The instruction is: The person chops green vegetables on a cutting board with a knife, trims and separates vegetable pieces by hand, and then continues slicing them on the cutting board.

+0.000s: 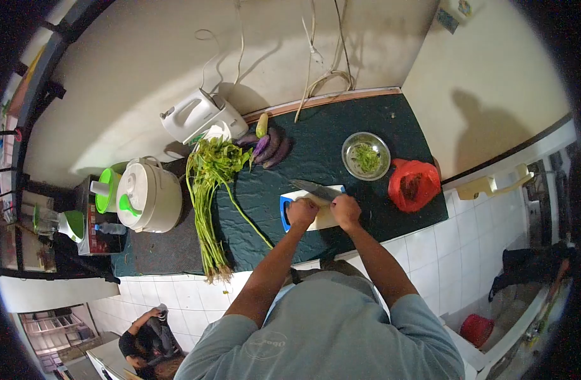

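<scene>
My right hand [345, 211] is closed around the handle of a kitchen knife [312, 188], whose dark blade points up and to the left. The blade lies above a white cutting board [328, 220] with a blue end. On the board's left part, my left hand [302, 212] has its fingers curled beside a pale green-yellow piece [318, 201]. The hand hides most of that piece, and I cannot make out its kind. Beyond the board stands a metal bowl [350, 152] with shredded greens [368, 158] in it.
A red plastic bag [414, 185] lies right of the board on the dark green tablecloth [259, 196]. To the left are leafy greens [208, 190], eggplants [278, 149], a pale green vegetable [262, 125], a hand mixer [202, 118] and a rice cooker [161, 196]. Another person [152, 339] sits low behind, at left.
</scene>
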### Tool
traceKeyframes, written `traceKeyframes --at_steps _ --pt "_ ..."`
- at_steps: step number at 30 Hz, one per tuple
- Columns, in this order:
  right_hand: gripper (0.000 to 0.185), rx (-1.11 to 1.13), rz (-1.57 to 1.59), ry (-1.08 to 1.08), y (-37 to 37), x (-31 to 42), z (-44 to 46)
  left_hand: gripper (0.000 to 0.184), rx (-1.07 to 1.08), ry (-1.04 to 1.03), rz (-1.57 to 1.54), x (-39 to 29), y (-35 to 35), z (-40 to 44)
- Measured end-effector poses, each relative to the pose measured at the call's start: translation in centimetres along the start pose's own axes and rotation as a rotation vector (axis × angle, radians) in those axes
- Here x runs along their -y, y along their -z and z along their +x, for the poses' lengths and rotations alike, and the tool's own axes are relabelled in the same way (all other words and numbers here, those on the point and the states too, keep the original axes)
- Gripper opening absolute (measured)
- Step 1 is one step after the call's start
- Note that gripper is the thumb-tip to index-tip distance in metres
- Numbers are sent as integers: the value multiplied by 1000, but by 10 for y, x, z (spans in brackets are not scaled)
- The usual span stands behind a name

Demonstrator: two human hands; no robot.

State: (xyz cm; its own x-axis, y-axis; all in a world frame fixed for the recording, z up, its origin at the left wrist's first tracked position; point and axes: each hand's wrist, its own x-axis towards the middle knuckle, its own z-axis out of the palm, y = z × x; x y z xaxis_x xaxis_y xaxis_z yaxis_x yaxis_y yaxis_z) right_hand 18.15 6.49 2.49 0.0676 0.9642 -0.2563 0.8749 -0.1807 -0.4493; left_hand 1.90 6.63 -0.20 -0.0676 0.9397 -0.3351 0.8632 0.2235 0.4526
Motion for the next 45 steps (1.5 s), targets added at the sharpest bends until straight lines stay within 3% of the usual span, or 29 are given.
traceKeyframes --at_steps 5,7,8,11,15,18,21,23,24,30,32,34,36,38,39,45 --pt "17 -42 -87 -60 -22 -7 13 29 -53 32 126 -1 -9 0" --pt "16 -44 -100 -76 -21 -6 15 26 -355 -141 193 -17 9 -17" --pt "16 -44 -112 -90 -19 -4 16 26 -356 -142 191 -20 12 -14" --pt "18 -9 -74 -126 -5 2 13 22 -70 -547 252 -14 10 -4" --pt "18 -71 -106 -77 -3 -3 13 31 -98 -674 102 -3 -7 -9" --pt "20 32 15 -31 0 -13 12 33 -95 -756 58 7 -5 -8" --pt "24 -138 156 137 8 -30 2 33 -111 -828 130 15 -6 -7" --pt "31 -365 -241 352 19 -36 -14 35 -116 -860 123 21 -11 -1" --pt "31 -362 -243 349 16 -41 -17 37 -122 -897 120 22 -12 -1" --pt "34 -223 -235 320 15 -44 -31 40 -94 -892 267 14 -4 -7" --pt "32 -9 -67 119 38 -28 -49 39 -150 -936 294 14 -4 -6" --pt "30 -19 -30 90 33 -28 -66 39 -224 -995 307 14 -8 -4" --pt "29 -32 5 60 26 -30 -84 41 -90 -913 303 13 -10 -3" --pt "27 -17 23 54 18 -28 -97 42 -89 -913 335 12 -9 -5" --pt "29 92 76 -44 22 -23 -99 42 -87 -911 370 12 -9 -5" --pt "34 72 89 6 9 -12 -109 41 -123 -948 367 11 -5 -6"
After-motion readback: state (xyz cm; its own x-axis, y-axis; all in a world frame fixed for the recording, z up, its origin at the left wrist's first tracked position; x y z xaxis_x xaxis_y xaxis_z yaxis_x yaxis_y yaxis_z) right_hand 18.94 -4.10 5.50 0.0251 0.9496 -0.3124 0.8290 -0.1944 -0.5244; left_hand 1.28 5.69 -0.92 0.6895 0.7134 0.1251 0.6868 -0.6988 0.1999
